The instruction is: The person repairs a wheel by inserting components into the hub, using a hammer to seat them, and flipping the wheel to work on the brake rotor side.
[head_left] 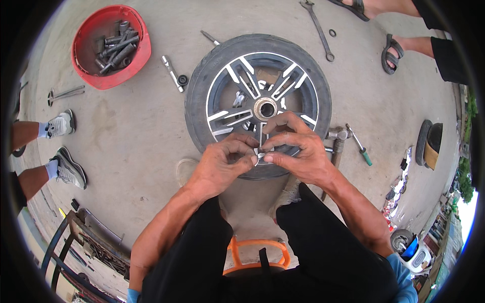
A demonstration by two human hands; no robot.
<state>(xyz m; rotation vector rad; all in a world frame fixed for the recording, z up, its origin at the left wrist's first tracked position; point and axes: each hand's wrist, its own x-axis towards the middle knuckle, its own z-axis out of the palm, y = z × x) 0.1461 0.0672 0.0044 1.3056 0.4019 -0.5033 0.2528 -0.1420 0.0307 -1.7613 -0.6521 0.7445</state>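
Note:
A motor scooter-style wheel [319, 86] with a black tyre and black-and-silver spokes lies flat on the floor in front of me. Over its near rim, my left hand [222, 160] and my right hand [305, 154] meet, thumbs and fingers pinched together. Between their fingertips is a small whitish, shiny piece [259, 156], mostly covered and too small to name. Both hands grip it, the left from one side and the right from the other. Behind them, the round metal hub [265, 108] shows at the wheel's centre.
A red helmet-like bowl [108, 83] of sockets stands far left. Around the wheel lie a socket handle [173, 73], a black ring [183, 80], a spanner [318, 31], a hammer [339, 134] and a green-handled screwdriver [365, 155]. Other people's feet are at left and upper right.

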